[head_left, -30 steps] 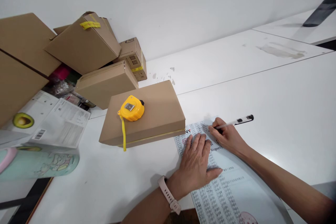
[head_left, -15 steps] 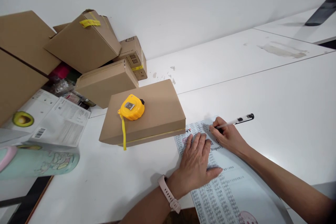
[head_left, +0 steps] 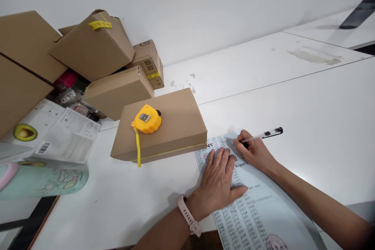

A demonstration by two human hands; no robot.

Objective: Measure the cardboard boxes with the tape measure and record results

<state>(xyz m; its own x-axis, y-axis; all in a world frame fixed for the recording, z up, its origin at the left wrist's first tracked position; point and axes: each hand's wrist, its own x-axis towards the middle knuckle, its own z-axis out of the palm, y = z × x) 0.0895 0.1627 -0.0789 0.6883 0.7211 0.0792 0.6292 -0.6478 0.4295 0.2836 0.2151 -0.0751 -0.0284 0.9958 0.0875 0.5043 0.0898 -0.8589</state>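
Pale blue printed paper point(head_left: 272, 218) lies at five o'clock in the view, on a white table point(head_left: 125, 203), with the left hand point(head_left: 219, 183) flat upon it, fingers extended and gripping nothing, while near its top edge the right hand point(head_left: 255, 152) pinches a clear pen point(head_left: 271, 133) that slants out between two and three o'clock. From the left hand, a brown box point(head_left: 177, 113) bearing a yellow tape measure point(head_left: 150, 124) sits between ten and eleven o'clock; a mint-green bottle point(head_left: 66, 181) is at nine.
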